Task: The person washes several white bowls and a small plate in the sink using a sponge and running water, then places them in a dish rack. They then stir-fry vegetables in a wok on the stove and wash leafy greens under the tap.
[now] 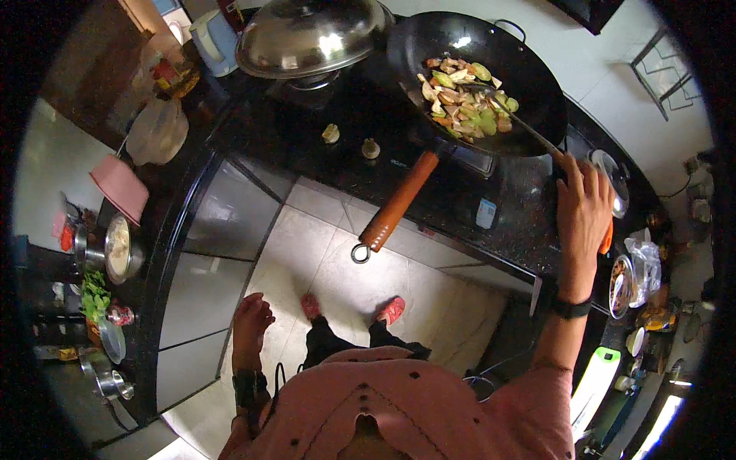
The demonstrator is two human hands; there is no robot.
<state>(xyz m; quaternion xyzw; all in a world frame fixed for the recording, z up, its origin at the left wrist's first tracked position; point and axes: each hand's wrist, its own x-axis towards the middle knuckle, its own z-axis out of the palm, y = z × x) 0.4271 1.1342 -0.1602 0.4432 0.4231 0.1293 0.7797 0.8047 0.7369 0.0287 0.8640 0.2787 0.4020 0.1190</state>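
My right hand (pixel 586 207) is closed around the handle of a metal cooking spatula (pixel 529 129); an orange handle end shows beside the wrist. The spatula's head lies among sliced pale-green vegetable and brownish meat-like pieces (pixel 460 106) in a black wok (pixel 529 75). From the wok, a brown wooden handle (pixel 399 201) with a metal ring juts over the counter's front edge. My left hand (pixel 252 322) hangs low over the floor, fingers loosely bent, with nothing visible in it.
Left of the wok, a domed steel lid (pixel 313 40) covers the other burner. Two stove knobs (pixel 351 142) face me. The left counter holds a pink basin (pixel 121 187), a bowl (pixel 119 247) and leafy greens (pixel 96 294). Farther right are a covered dish (pixel 621 287) and a white-green board (pixel 596 391).
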